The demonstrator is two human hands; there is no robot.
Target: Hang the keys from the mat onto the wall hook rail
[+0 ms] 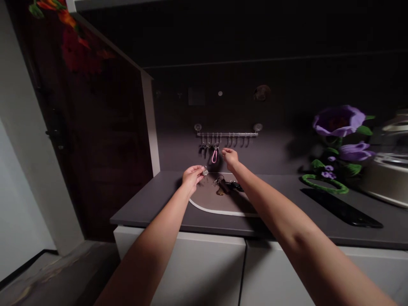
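Note:
A small bunch of keys (205, 172) hangs from the fingertips of my left hand (192, 176), just above the left part of a brownish mat with a white edge (207, 210). Higher and to the right, my right hand (230, 158) is closed beside a pink loop (214, 156); what its fingers hold, if anything, is too small to make out. That loop hangs with several keys (203, 148) on the left hooks of a clear wall rack (227, 134). Between my arms, more keys and a dark key holder (223, 185) lie on the mat.
Purple artificial flowers (339, 121) stand at the right of the dark counter (143, 204), near a long black object (341, 207) and a domed container (389, 174). A dark cabinet hangs overhead. White cupboard doors (197, 263) are below, and a dark door (105, 148) is at left.

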